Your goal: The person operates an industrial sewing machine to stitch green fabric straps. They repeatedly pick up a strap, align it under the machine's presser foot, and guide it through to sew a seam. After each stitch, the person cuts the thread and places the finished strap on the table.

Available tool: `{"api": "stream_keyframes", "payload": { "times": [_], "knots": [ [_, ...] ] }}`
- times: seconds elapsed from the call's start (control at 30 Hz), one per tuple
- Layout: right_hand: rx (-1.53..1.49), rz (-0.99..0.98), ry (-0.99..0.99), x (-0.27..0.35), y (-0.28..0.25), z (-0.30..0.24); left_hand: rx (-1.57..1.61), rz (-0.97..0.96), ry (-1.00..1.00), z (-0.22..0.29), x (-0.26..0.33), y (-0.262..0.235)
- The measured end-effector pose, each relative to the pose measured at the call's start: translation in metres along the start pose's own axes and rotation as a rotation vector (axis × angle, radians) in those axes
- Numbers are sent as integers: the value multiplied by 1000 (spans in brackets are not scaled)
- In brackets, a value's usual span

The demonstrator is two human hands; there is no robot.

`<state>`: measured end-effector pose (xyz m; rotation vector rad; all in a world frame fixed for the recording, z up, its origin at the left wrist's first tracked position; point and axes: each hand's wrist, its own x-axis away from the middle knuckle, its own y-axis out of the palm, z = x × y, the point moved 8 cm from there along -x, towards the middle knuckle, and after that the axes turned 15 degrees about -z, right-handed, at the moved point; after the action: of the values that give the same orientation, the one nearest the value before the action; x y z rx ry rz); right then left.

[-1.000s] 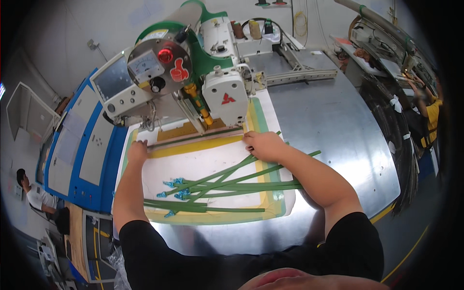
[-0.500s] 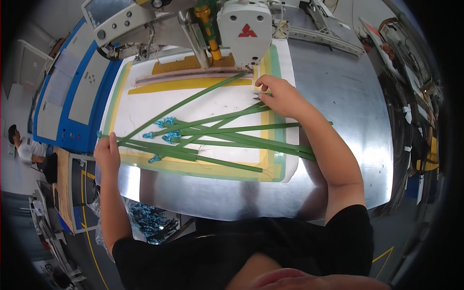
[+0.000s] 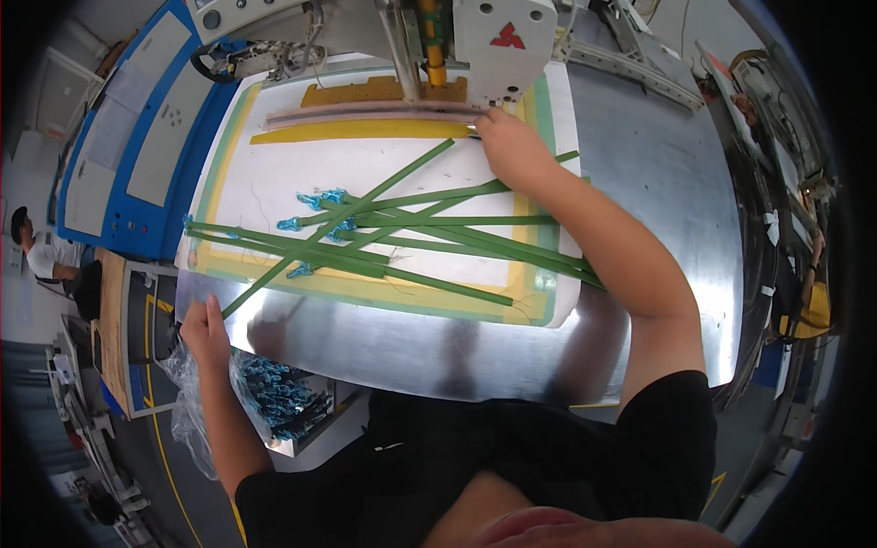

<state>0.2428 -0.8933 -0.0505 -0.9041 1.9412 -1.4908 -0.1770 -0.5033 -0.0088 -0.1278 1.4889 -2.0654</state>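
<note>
My left hand (image 3: 206, 331) is closed on the lower end of a long green strap (image 3: 343, 225), which runs slantwise up across several others. That strap's upper end lies free on the white sheet, below the clamp. Up by the right end of the pinkish clamp strip (image 3: 375, 117) is my right hand (image 3: 512, 151), its fingers bent together. A small dark-tipped pointed tool (image 3: 474, 137) pokes out beneath them; most of it is hidden. Several more green straps (image 3: 466, 220) lie criss-crossed on the white sheet (image 3: 274, 173), some with blue wrapped ends (image 3: 320, 199).
An industrial sewing machine head (image 3: 502, 55) stands over the far side. A yellow strip (image 3: 365, 132) borders the clamp. The metal table (image 3: 658, 201) extends right. Below its front left edge sits a box of blue-ended pieces (image 3: 279, 397). Another person (image 3: 46, 251) is at far left.
My left hand has drawn the green strap toward me, pulling its upper end away from the clamp. My right hand has moved up to the clamp's right end. The view has shifted.
</note>
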Motion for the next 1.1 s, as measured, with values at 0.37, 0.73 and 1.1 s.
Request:
{"api": "stream_keyframes", "payload": {
  "times": [0.37,0.73,1.1],
  "knots": [
    [-344,77,-124,29,-26,-26,452,-515,32,26,-20,51],
    [-1277,-84,-155,131,-88,-105,1085,-777,570,353,-73,61],
    [-1658,662,-211,176,-148,-5,893,-709,764,382,-67,56]
  ]
}}
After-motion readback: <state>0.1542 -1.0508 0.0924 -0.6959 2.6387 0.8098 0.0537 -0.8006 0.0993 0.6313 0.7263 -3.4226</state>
